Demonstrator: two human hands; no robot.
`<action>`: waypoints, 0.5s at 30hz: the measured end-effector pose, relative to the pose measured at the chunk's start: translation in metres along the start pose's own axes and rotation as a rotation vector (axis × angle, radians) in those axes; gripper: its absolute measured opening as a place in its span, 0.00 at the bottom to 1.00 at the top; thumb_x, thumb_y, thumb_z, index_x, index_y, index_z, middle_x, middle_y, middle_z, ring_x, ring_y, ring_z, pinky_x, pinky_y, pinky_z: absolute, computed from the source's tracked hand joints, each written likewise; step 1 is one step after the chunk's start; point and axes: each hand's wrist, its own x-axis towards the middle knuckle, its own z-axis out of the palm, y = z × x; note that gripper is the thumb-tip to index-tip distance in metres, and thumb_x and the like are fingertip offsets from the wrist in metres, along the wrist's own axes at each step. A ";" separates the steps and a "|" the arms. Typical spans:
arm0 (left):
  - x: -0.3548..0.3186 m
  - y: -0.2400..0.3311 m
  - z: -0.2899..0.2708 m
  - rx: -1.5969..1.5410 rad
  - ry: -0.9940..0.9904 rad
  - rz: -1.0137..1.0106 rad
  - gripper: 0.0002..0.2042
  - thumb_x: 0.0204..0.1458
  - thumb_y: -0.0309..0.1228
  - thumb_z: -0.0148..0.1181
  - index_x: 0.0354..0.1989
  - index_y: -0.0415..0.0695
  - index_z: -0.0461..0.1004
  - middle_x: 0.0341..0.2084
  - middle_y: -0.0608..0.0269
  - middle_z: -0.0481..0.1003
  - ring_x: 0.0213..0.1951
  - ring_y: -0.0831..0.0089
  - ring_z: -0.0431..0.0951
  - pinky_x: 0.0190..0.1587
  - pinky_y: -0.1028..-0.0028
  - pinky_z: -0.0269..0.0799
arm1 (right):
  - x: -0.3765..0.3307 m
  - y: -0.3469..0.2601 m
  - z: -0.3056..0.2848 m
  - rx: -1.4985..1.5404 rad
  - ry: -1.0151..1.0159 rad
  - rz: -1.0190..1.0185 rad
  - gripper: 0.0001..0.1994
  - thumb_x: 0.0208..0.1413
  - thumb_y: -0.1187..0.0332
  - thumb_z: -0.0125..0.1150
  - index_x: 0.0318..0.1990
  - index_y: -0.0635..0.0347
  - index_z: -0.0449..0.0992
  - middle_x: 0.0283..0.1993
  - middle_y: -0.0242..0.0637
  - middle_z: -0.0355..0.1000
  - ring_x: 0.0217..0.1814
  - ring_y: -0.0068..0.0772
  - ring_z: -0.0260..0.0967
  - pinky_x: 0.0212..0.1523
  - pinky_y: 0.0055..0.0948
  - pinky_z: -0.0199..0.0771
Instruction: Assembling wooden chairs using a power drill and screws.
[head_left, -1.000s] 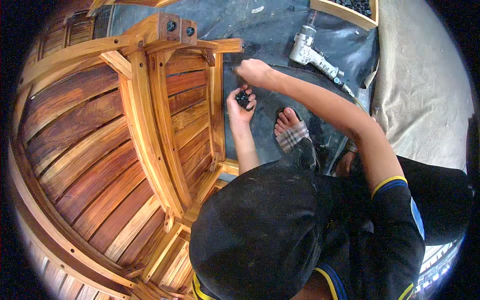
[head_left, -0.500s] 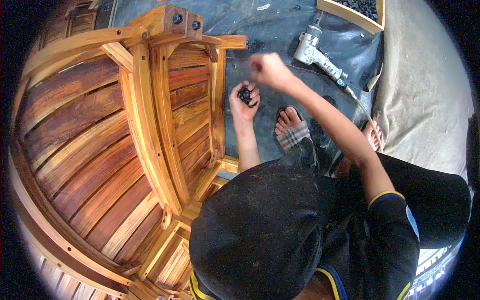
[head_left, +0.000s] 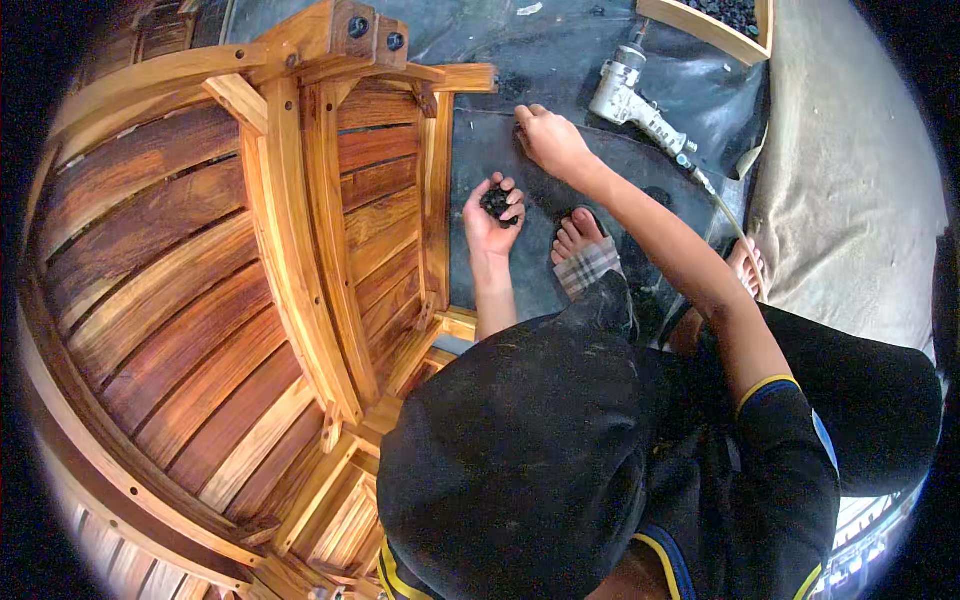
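Black, small hardware pieces (head_left: 496,201) sit in a heap in my cupped left hand (head_left: 491,215), palm up, the fingers (head_left: 514,200) curled loosely around the pile rather than closed over it. I cannot make out what kind of pieces they are; they are too small and dark.

My right hand (head_left: 552,142) is down on the dark floor mat (head_left: 480,150), just beyond the left fingertips and a little to their right. Its fingers (head_left: 528,116) are bunched together with the tips pressed toward the mat, and I cannot tell whether they pinch anything.

Beside the left fingers, on their left, runs the upright rail of the slatted wooden chair frame (head_left: 300,200), which lies on its side; two dark bolt heads (head_left: 358,27) show on its top block, well beyond both hands.

Past the right fingers, further out and to the right, a pale pneumatic tool (head_left: 632,98) lies on the mat with its hose (head_left: 725,215) trailing back along my right forearm. A wooden tray (head_left: 700,22) of dark bits sits further off still. Below the right wrist my sandalled foot (head_left: 583,252) rests on the mat.
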 end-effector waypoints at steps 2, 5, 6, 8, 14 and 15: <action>0.002 0.000 -0.002 -0.006 -0.027 -0.005 0.07 0.55 0.31 0.47 0.36 0.40 0.68 0.28 0.59 0.65 0.27 0.69 0.64 0.17 0.80 0.60 | -0.001 0.000 0.001 -0.024 0.008 0.018 0.09 0.48 0.73 0.53 0.38 0.64 0.67 0.36 0.51 0.71 0.34 0.54 0.73 0.33 0.47 0.75; 0.006 -0.001 -0.002 0.020 -0.038 -0.010 0.09 0.57 0.33 0.45 0.36 0.40 0.68 0.28 0.58 0.66 0.26 0.67 0.65 0.17 0.78 0.60 | -0.001 0.003 -0.001 -0.072 -0.021 0.019 0.08 0.48 0.72 0.53 0.37 0.62 0.69 0.36 0.50 0.71 0.33 0.53 0.74 0.31 0.46 0.75; 0.008 -0.002 -0.001 0.051 -0.023 -0.011 0.10 0.57 0.33 0.44 0.36 0.40 0.68 0.28 0.58 0.66 0.25 0.67 0.65 0.16 0.78 0.60 | -0.002 0.003 -0.002 -0.096 -0.056 0.001 0.08 0.49 0.72 0.53 0.37 0.61 0.70 0.36 0.49 0.71 0.32 0.52 0.74 0.31 0.45 0.75; 0.012 -0.003 0.002 0.085 -0.013 -0.009 0.10 0.57 0.34 0.44 0.36 0.40 0.68 0.28 0.58 0.67 0.25 0.67 0.65 0.16 0.78 0.59 | 0.001 0.005 -0.002 -0.095 -0.042 0.021 0.07 0.48 0.71 0.54 0.35 0.60 0.71 0.35 0.48 0.72 0.32 0.51 0.74 0.31 0.45 0.75; 0.022 -0.001 0.004 0.176 0.011 0.020 0.11 0.57 0.35 0.43 0.36 0.40 0.68 0.27 0.59 0.67 0.24 0.69 0.65 0.15 0.79 0.57 | -0.002 -0.015 -0.025 0.277 -0.154 -0.013 0.05 0.47 0.70 0.56 0.31 0.61 0.73 0.30 0.41 0.75 0.32 0.45 0.74 0.34 0.38 0.73; 0.024 0.000 0.002 0.201 -0.014 0.022 0.12 0.57 0.36 0.43 0.36 0.40 0.69 0.27 0.60 0.67 0.24 0.69 0.65 0.15 0.79 0.57 | -0.004 -0.019 -0.028 0.347 -0.240 -0.032 0.06 0.46 0.70 0.57 0.31 0.62 0.74 0.29 0.40 0.75 0.32 0.43 0.74 0.34 0.37 0.73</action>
